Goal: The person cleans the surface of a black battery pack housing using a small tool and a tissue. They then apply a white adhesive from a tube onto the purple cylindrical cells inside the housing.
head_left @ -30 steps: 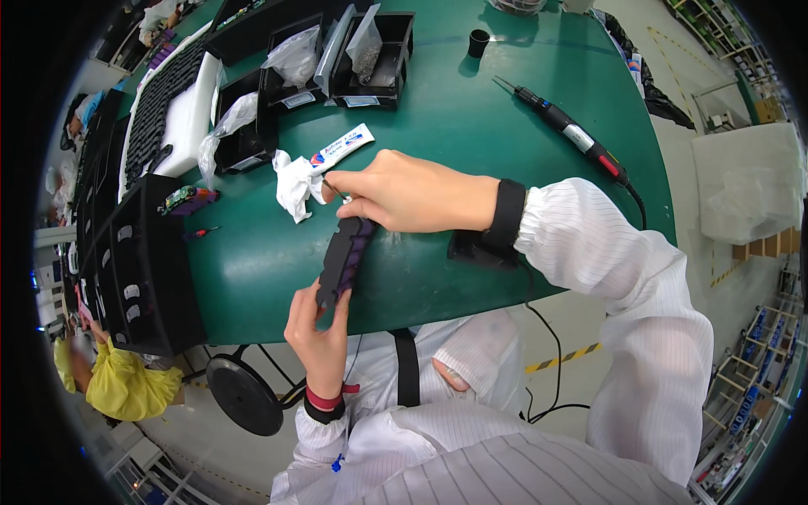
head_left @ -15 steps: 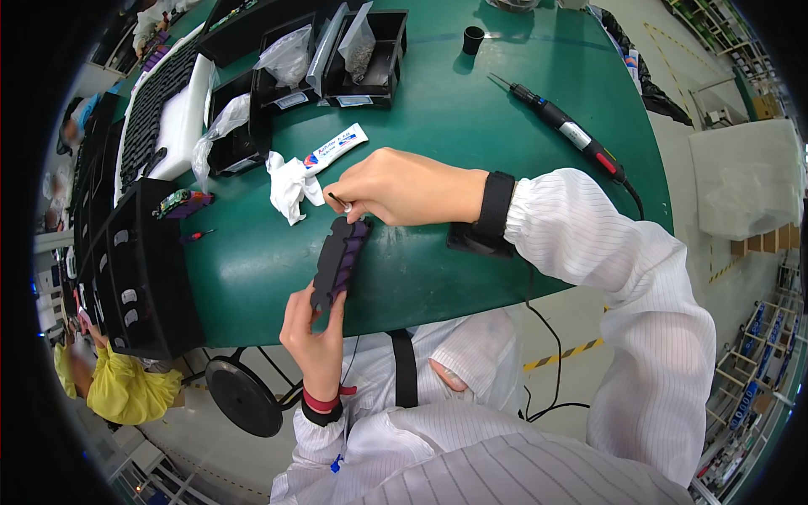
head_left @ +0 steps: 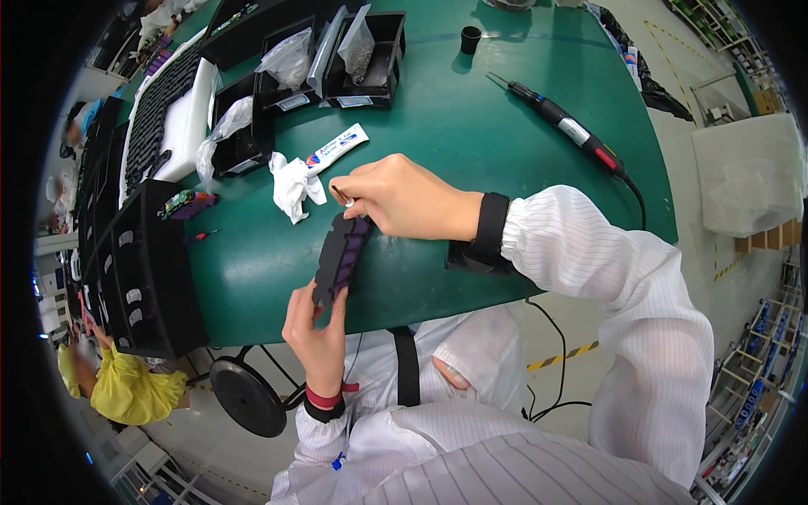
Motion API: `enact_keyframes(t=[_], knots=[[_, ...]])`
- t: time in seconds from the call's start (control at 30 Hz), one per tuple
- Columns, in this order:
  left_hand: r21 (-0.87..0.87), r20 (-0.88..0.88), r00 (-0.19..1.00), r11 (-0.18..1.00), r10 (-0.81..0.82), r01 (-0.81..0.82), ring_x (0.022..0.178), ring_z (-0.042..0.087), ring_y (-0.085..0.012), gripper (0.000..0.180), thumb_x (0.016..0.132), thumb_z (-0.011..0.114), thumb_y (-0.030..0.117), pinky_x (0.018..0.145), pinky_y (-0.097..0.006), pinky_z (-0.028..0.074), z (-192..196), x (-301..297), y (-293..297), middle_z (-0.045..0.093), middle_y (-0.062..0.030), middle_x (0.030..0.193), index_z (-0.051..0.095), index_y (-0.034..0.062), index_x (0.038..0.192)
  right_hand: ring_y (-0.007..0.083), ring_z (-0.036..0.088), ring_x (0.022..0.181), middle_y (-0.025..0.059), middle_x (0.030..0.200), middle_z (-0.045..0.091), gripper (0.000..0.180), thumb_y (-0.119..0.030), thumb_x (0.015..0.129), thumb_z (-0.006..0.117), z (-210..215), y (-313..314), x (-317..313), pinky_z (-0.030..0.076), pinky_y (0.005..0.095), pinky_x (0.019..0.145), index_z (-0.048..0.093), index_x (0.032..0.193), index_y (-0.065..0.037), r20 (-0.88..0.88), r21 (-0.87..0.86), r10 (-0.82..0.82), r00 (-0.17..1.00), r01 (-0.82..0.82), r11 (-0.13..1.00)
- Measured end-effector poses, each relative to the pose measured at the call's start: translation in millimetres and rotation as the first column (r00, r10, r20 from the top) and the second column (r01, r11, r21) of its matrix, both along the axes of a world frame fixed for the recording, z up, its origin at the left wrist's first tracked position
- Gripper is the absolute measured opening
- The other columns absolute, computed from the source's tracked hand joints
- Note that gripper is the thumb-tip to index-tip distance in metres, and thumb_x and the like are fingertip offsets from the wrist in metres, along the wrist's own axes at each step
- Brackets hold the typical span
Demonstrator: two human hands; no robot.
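Note:
My left hand (head_left: 316, 335) grips the near end of a battery pack (head_left: 339, 259), fingers on one side and thumb on the other. The pack has a flat black face and purple rounded cells along its right side. At its far end, my right hand (head_left: 406, 199) is closed in a pinch on a thin dark stick with a white tip (head_left: 349, 202). That tip is just above or touching the pack; I cannot tell which. Just beyond lie a crumpled white tissue (head_left: 293, 187) and a white-and-blue tube (head_left: 338, 149).
Black bins (head_left: 367, 63) with plastic bags of small parts line the back left. An electric screwdriver (head_left: 569, 128) with a cord lies at the right, near a small black cup (head_left: 470, 39). Left are a black rack (head_left: 151, 278), a red-handled tool (head_left: 200, 236) and another pack with a circuit board (head_left: 188, 204).
My right hand has shifted slightly toward me and tilted, with the stick still pinched. The left hand keeps its hold on the battery pack, which has barely moved.

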State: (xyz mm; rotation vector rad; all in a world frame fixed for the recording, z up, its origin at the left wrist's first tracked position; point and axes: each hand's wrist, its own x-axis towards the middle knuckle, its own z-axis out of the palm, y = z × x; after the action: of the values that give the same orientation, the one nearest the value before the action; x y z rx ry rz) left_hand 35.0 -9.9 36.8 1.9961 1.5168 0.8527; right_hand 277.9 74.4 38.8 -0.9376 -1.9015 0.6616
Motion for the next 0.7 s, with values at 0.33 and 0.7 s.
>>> enact_keyframes(t=[0.33, 0.7], knots=[[0.045, 0.008, 1.0, 0.999, -0.02, 0.019, 0.082, 0.064, -0.0161, 0.032, 0.083, 0.08, -0.004, 0.07, -0.03, 0.06, -1, 1, 1, 0.064, -0.0109, 0.093, 0.066, -0.009, 0.112, 0.0413, 0.064, 0.071, 0.0175, 0.077, 0.065, 0.016, -0.001, 0.084, 0.072, 3, 0, -6, 0.049, 0.046, 0.064, 0.06, 0.095, 0.0, -0.018, -0.025, -0.054, 0.998, 0.054, 0.998], [0.148, -0.186, 0.981, 0.985, -0.061, 0.09, 0.1, 0.069, -0.0189, 0.043, 0.084, 0.079, -0.001, 0.073, -0.031, 0.058, 17, 16, 12, 0.065, -0.0149, 0.108, 0.063, -0.0026, 0.124, 0.0215, 0.074, 0.073, 0.0151, 0.08, 0.07, 0.014, -0.005, 0.093, 0.07, 9, -24, 28, 0.055, 0.0316, 0.066, 0.059, 0.095, 0.003, -0.359, -0.273, -0.36, 0.861, 0.272, 0.923]])
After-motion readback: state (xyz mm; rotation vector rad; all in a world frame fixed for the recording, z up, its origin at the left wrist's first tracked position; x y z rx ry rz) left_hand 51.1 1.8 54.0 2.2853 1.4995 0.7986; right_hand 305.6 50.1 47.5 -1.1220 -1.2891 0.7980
